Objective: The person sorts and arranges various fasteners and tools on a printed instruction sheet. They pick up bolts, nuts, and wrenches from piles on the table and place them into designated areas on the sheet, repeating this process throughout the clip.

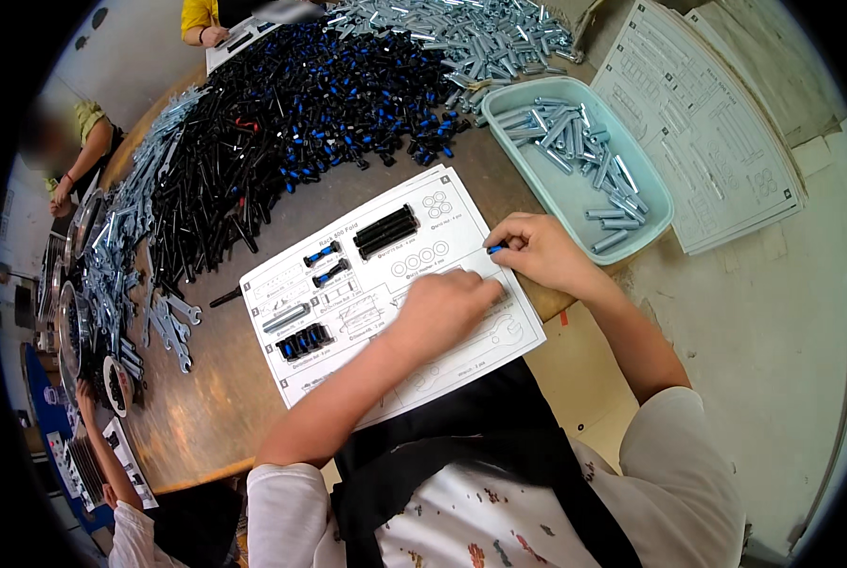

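A printed parts sheet lies on the table in front of me. My right hand, at the sheet's right edge, pinches a small black bolt with a blue patch. Over the lower right of the sheet, my left hand is closed with its fingers curled under; what they hold, if anything, is hidden. Sorted on the sheet are long black bolts, two blue-marked bolts, silver tubes and a row of short black-and-blue bolts. My left forearm covers part of the print.
A heap of black and blue bolts spreads across the table's far side, with silver tubes behind. Wrenches lie left. A pale blue tray of silver tubes stands right, beside stacked sheets. Other people work at the far and left edges.
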